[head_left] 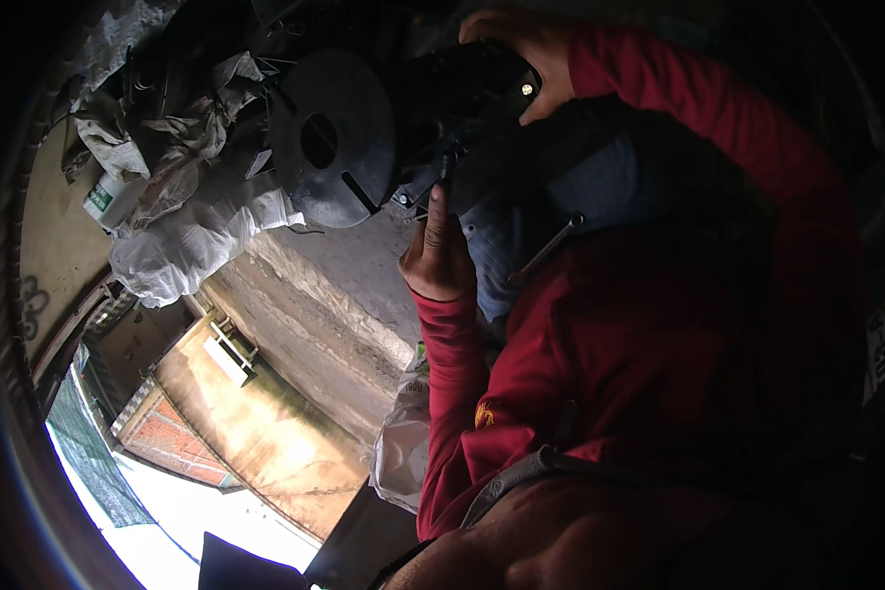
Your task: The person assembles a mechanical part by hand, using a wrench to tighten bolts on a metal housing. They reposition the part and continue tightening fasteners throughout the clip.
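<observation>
A dark metal assembly lies ahead of me, with a flat round plate (349, 182) that has a round hole and slots. My left hand (441, 258) is beside the plate's lower right edge. Its index finger points upward along a dark threaded bolt (449, 165), and the other fingers are curled; the thumb is mostly hidden. At the top, my right hand (541, 61) wraps round the far end of the dark machine body (462, 84). A bright round fastener (527, 89) shows near that palm. On my lap rests a wrench (549, 246).
Crumpled white sacks (202, 241) and rags lie left of the plate, near a white bottle (106, 200) with a green label. Another white bag (401, 442) is beside my left arm. A concrete floor (349, 270) leads to a sunlit wall (265, 433). Much of the right is dark.
</observation>
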Motion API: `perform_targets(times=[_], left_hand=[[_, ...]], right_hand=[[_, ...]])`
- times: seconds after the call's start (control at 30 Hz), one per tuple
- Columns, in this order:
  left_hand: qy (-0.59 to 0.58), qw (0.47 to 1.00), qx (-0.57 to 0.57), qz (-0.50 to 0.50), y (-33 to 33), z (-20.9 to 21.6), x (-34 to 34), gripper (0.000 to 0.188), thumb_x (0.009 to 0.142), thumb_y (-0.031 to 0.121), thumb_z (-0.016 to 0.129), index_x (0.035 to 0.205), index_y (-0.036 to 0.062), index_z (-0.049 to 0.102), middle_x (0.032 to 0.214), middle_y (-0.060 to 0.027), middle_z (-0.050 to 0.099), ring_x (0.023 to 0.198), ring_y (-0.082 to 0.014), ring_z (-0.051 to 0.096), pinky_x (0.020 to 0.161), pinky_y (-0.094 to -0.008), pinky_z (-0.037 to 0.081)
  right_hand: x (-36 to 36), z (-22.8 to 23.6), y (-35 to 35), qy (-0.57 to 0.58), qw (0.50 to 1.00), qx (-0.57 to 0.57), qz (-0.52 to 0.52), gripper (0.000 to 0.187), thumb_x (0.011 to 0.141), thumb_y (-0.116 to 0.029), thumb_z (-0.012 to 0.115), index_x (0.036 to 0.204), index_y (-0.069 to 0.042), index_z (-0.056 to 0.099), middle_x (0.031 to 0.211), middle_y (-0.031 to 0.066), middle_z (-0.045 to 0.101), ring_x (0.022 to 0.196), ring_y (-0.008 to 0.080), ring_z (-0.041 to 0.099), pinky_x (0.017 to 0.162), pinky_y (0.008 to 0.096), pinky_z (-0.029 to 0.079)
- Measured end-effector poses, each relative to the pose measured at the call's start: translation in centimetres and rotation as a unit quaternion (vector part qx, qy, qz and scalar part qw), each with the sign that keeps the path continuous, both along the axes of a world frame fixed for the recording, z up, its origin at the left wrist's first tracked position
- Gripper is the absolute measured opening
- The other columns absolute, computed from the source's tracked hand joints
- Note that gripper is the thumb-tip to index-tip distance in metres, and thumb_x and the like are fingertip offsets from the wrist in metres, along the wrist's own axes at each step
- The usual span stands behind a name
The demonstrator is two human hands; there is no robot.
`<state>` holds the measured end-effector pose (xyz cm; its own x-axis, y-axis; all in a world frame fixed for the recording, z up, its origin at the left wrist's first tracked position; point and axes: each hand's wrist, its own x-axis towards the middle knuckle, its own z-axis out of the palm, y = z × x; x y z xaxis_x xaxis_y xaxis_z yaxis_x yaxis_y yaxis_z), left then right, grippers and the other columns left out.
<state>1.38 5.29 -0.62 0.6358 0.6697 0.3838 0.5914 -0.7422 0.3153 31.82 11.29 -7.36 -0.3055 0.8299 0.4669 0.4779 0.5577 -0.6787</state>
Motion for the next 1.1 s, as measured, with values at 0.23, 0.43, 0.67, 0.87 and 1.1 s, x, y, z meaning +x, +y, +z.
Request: perform_targets(times=[0.23,0.43,0.67,0.87,1.1], left_hand=[[0.041,0.999,-0.004,0.024,1.2,-2.2,-0.6,0.065,0.079,-0.007,0.064,0.137,0.0212,0.057,0.058,-0.0040,0.046,0.043,-0.0204,0.041,0.044,-0.0331,0.038],[0.046,0.999,-0.002,-0.012,0.8,-1.0,-1.1,0.061,0.080,-0.004,0.064,0.135,0.0223,0.059,0.061,-0.0048,0.051,0.043,-0.0203,0.045,0.045,-0.0337,0.040],[0.033,0.999,-0.022,0.003,0.9,-1.0,-0.8,0.063,0.078,-0.007,0.065,0.135,0.0210,0.059,0.059,-0.0051,0.050,0.044,-0.0203,0.046,0.045,-0.0319,0.041],[0.142,0.988,-0.029,0.050,0.7,-1.4,-1.4,0.056,0.088,-0.006,0.058,0.139,0.0157,0.054,0.080,-0.0135,0.068,0.053,-0.0184,0.059,0.048,-0.0315,0.046],[-0.054,0.998,-0.030,0.023,-0.5,0.2,-0.4,0.056,0.091,-0.007,0.053,0.143,0.0146,0.049,0.111,-0.0183,0.069,0.053,-0.0104,0.049,0.050,-0.0250,0.044]], right_hand=[[-0.1,0.5,0.0,0.013,1.000,-0.016,0.019,0.083,0.047,-0.029,0.091,0.114,-0.007,0.048,0.115,0.0161,0.051,0.110,0.0372,0.049,0.096,0.0453,0.041],[0.0,0.1,-0.1,0.011,1.000,0.001,0.008,0.085,0.046,-0.028,0.091,0.116,-0.006,0.048,0.115,0.0159,0.050,0.111,0.0371,0.049,0.096,0.0449,0.041],[0.0,0.1,0.1,0.014,1.000,0.001,0.009,0.085,0.046,-0.028,0.091,0.115,-0.006,0.048,0.115,0.0168,0.050,0.110,0.0377,0.049,0.096,0.0457,0.041],[-0.3,-0.4,0.1,0.014,1.000,0.008,0.003,0.084,0.046,-0.028,0.091,0.115,-0.006,0.048,0.115,0.0169,0.050,0.110,0.0380,0.049,0.097,0.0459,0.040],[0.0,0.0,0.0,0.013,1.000,0.007,0.000,0.084,0.047,-0.029,0.091,0.116,-0.006,0.047,0.116,0.0162,0.050,0.111,0.0380,0.048,0.097,0.0461,0.040]])
